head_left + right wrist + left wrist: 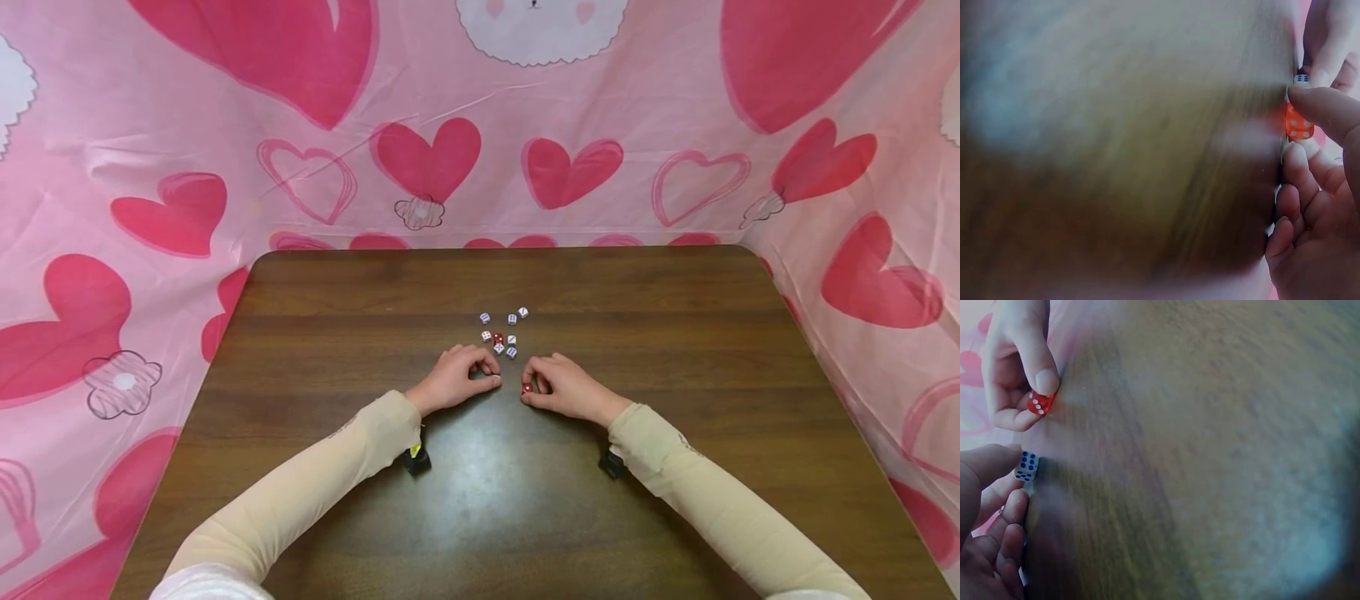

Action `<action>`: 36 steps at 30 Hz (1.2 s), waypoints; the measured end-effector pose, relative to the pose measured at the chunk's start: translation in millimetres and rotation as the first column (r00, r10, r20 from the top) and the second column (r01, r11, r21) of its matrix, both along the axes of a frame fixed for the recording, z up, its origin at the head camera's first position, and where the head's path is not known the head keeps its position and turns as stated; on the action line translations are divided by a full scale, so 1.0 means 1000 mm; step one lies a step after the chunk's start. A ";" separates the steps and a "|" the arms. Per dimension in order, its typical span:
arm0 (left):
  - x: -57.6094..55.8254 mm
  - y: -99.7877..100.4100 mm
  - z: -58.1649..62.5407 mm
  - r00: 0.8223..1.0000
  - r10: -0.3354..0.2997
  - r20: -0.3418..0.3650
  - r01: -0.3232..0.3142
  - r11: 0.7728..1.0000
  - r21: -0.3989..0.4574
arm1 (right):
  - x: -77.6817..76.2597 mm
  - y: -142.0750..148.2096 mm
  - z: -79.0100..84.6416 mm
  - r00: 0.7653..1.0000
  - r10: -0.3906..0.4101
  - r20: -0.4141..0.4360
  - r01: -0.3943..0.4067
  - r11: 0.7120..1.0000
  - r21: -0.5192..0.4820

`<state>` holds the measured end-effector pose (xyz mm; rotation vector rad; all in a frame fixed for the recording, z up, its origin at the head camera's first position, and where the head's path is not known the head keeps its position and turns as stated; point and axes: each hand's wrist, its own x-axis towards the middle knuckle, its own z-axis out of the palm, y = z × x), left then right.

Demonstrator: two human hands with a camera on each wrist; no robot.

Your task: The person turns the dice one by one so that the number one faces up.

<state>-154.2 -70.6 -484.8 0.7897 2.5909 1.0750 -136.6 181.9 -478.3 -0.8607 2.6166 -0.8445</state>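
Left wrist: white-dotted red cube (1038, 404)

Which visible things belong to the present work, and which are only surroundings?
Part of the work:
white die, pinched by the left hand
red die, pinched by the right hand
loose dice beyond the hands, probably

Surroundings:
wooden table beneath
heart-patterned cloth behind
black wrist cameras

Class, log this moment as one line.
left hand: pinches blue-pipped white die; right hand: pinches red die; other dice: on wood-grain table
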 end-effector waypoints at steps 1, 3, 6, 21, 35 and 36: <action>-0.001 0.000 0.000 1.000 -0.002 0.004 0.002 1.000 -0.002 | -0.001 0.000 -0.001 1.000 -0.002 -0.002 0.002 1.000 0.001; -0.001 -0.001 0.000 1.000 -0.004 0.016 0.004 1.000 -0.004 | -0.002 -0.001 -0.001 1.000 -0.006 -0.004 0.007 1.000 0.007; -0.002 -0.001 0.000 0.999 -0.009 0.032 0.009 1.000 -0.007 | -0.002 -0.001 -0.002 1.000 -0.012 -0.008 0.012 1.000 0.020; 0.000 -0.005 -0.003 1.000 -0.018 0.024 0.017 1.000 0.012 | -0.006 0.001 -0.002 0.998 -0.023 0.065 0.023 1.000 -0.002; 0.008 -0.005 -0.002 0.997 -0.039 -0.062 0.037 0.999 -0.030 | -0.005 -0.012 0.003 1.000 0.007 0.029 -0.008 1.000 0.012; 0.008 -0.004 -0.002 0.997 -0.041 -0.065 0.039 0.999 -0.035 | -0.005 -0.013 0.004 1.000 0.007 0.027 -0.007 1.000 0.015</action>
